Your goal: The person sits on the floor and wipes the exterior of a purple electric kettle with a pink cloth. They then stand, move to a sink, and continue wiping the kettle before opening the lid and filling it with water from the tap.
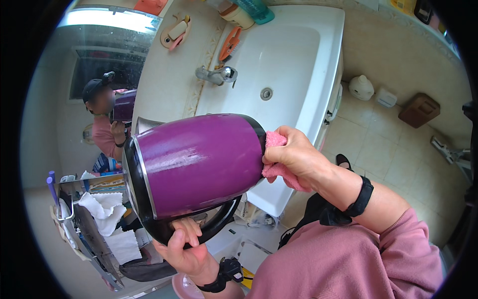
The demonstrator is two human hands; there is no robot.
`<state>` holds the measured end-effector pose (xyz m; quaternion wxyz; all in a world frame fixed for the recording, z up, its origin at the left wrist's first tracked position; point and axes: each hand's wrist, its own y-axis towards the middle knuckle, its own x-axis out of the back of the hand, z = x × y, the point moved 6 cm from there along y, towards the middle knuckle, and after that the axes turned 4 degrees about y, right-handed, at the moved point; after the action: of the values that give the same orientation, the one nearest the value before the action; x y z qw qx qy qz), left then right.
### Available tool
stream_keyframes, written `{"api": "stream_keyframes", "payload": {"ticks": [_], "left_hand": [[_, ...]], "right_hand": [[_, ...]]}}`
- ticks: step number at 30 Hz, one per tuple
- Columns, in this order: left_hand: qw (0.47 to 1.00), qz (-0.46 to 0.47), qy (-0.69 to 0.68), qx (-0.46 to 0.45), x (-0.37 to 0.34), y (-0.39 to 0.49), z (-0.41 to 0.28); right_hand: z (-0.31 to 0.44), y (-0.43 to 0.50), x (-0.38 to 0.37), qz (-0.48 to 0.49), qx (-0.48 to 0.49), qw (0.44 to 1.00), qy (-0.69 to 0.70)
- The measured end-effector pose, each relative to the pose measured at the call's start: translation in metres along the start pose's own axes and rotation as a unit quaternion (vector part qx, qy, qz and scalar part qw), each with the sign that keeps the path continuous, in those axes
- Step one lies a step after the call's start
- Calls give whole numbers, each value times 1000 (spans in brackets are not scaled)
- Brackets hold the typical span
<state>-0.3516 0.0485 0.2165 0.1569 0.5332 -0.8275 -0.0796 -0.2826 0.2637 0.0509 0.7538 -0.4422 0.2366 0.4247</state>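
Note:
A purple electric kettle [201, 164] with black trim is tipped on its side in the air, partly over the near end of the white sink [283, 56]. Its lid end points left and its base points right. My left hand [183, 243] grips the black handle [224, 220] from below, near the lid. In my right hand [295, 153] is a bunched pink cloth [278, 172], pressed against the rim of the kettle's base. The metal spout [145, 124] shows only in part behind the body. Most of the base's underside is hidden.
Beyond the kettle stand a chrome faucet [216, 75] and an orange brush [229, 44]. A mirror [101, 48] is at left, above a rack holding white cloths [121, 244]. A white jug [361, 88] and a brown container [419, 110] stand on the tiled floor.

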Motion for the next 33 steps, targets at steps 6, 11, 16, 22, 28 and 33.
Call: {"api": "stream_keyframes", "payload": {"ticks": [6, 11, 16, 22, 28, 33], "left_hand": [[998, -11, -49, 31, -3, 11, 5], [996, -23, -72, 51, -19, 15, 4], [999, 6, -15, 32, -37, 20, 1], [995, -65, -45, 54, -28, 35, 17], [991, -100, -67, 65, -25, 35, 16], [989, -74, -88, 92, -41, 32, 10]], "right_hand": [[35, -11, 26, -48, 180, 982, -19], [51, -23, -24, 93, 569, 732, -363], [-1, -17, -20, -60, 605, 734, -302], [-29, -44, -19, 143, 492, 791, -335], [55, -46, -51, 96, 649, 694, -295], [17, -25, -79, 162, 737, 492, -434]]}}
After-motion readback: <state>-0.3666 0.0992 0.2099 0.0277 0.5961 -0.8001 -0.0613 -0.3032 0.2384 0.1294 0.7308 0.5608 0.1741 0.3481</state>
